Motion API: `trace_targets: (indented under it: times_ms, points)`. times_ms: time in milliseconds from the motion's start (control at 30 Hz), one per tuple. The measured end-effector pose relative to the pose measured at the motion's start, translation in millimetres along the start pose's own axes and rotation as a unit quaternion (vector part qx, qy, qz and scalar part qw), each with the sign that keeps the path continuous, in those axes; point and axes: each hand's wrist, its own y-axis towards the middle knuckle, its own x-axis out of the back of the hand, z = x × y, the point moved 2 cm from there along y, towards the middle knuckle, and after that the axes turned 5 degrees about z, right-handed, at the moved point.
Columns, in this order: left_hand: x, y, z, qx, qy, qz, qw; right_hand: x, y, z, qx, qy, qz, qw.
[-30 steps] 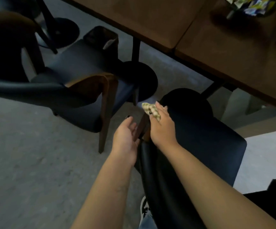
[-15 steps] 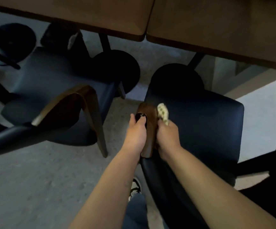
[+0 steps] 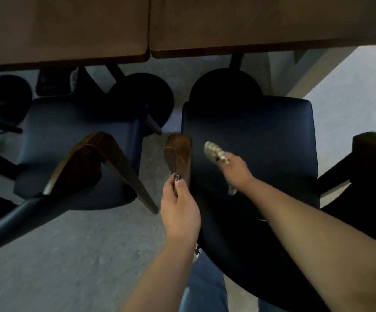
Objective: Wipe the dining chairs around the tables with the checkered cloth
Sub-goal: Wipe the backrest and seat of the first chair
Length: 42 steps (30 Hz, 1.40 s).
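Observation:
A dark blue dining chair point(image 3: 261, 136) with wooden armrests stands in front of me, its seat facing the table. My right hand point(image 3: 234, 170) reaches over that seat and grips the bunched checkered cloth point(image 3: 216, 152), which sticks out beyond my fingers just above the cushion. My left hand point(image 3: 180, 208) holds the near end of the chair's left wooden armrest point(image 3: 179, 154), thumb on top. A second dark blue chair point(image 3: 81, 136) with a wooden armrest stands to the left.
Two brown tabletops point(image 3: 205, 23) butt together along the top of the view. Round black table bases point(image 3: 142, 97) sit on the grey floor under them. Another dark chair point(image 3: 373, 167) is at the right edge. My jeans point(image 3: 205, 284) and a shoe show below.
My right hand has left the armrest and moved right over the seat with the cloth. My left hand has slid back toward me along the armrest. The view has tilted further down.

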Motion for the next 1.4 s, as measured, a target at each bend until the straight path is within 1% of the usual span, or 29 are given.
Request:
trace_targets:
  times_ms: [67, 100, 167, 233, 333, 433, 467, 533, 600, 633, 700, 733, 767, 867, 900, 933, 1000, 1100, 1167, 1233, 1300, 1367, 1400]
  points:
    - [-0.8, -5.2, 5.5, 0.006, -0.019, -0.029, 0.999, -27.6, -16.1, 0.0, -0.002, 0.041, 0.102, 0.994]
    - [-1.5, -6.8, 7.0, 0.009, -0.025, -0.044, 0.999, -39.5, -26.9, 2.9, -0.005, 0.074, 0.136, 0.988]
    - [-4.3, -7.9, 8.3, 0.005, -0.017, -0.072, 0.997, -45.9, -43.7, 6.4, 0.003, 0.101, 0.146, 0.984]
    - [-6.2, -7.4, 6.8, -0.007, 0.01, -0.09, 0.996, -37.1, -55.7, 8.7, 0.045, 0.076, 0.15, 0.985]
    - [-7.4, -6.7, 2.7, -0.013, 0.054, -0.11, 0.992, -20.2, -90.8, 17.2, 0.136, 0.079, 0.179, 0.971]
    - [-7.0, -10.5, -0.9, -0.009, 0.045, -0.116, 0.992, -6.1, -145.4, 27.1, 0.246, 0.098, 0.208, 0.942]
    - [-6.6, -11.2, -1.5, -0.005, 0.034, -0.119, 0.992, -2.5, -160.9, 28.2, 0.263, 0.088, 0.216, 0.936]
    - [-5.9, -10.7, -1.2, 0.004, 0.03, -0.124, 0.992, 0.7, -183.2, 26.8, 0.265, 0.072, 0.212, 0.938]
    - [-5.8, -10.2, -0.7, -0.003, 0.046, -0.126, 0.991, 5.0, -186.5, 27.4, 0.246, 0.056, 0.163, 0.954]
    - [-6.3, -9.0, -0.7, -0.012, 0.058, -0.127, 0.99, 9.2, -175.5, 27.9, 0.215, 0.048, 0.12, 0.968]
    - [-7.0, -7.4, -0.7, -0.026, 0.078, -0.134, 0.988, 17.8, -134.3, 25.9, 0.118, 0.011, 0.045, 0.992]
    - [-7.3, -7.0, -1.1, -0.029, 0.082, -0.133, 0.987, 19.9, -109.9, 23.9, 0.075, -0.012, 0.033, 0.997]
    - [-7.7, -6.4, -1.2, -0.028, 0.087, -0.131, 0.987, 18.3, -87.6, 20.1, 0.039, -0.021, 0.041, 0.998]
    - [-6.9, -4.8, 0.7, -0.03, 0.105, -0.132, 0.985, -12.2, -53.2, 1.8, -0.061, 0.023, 0.137, 0.988]
    - [-6.2, -3.9, 1.8, -0.033, 0.106, -0.134, 0.985, -24.8, -50.9, -2.9, -0.061, 0.005, 0.16, 0.985]
    - [-5.9, -3.1, 2.8, -0.034, 0.106, -0.134, 0.985, -32.1, -52.0, -4.1, -0.049, -0.021, 0.164, 0.985]
    - [-5.8, -0.8, 3.6, -0.037, 0.108, -0.136, 0.984, -35.1, -58.6, -3.4, -0.014, -0.053, 0.132, 0.99]
    - [-6.5, -1.0, 1.7, -0.041, 0.123, -0.137, 0.982, -17.2, -89.8, 2.0, 0.043, -0.031, 0.108, 0.993]
    - [-6.5, -1.8, 0.6, -0.045, 0.126, -0.135, 0.982, -6.7, -122.8, 5.4, 0.117, -0.005, 0.099, 0.988]
    - [-6.8, -1.8, 1.3, -0.047, 0.126, -0.133, 0.982, 3.3, -162.2, 9.3, 0.2, -0.002, 0.108, 0.974]
    - [-6.7, -2.5, 0.1, -0.044, 0.127, -0.131, 0.982, 13.3, -192.7, 10.6, 0.254, 0.007, 0.134, 0.958]
    - [-6.4, -3.7, -2.3, -0.038, 0.113, -0.124, 0.985, 20.1, -204.1, 7.8, 0.276, 0.017, 0.16, 0.948]
    - [-6.2, -5.9, -2.9, -0.032, 0.102, -0.122, 0.987, 23.0, -204.6, 6.8, 0.264, 0.029, 0.167, 0.949]
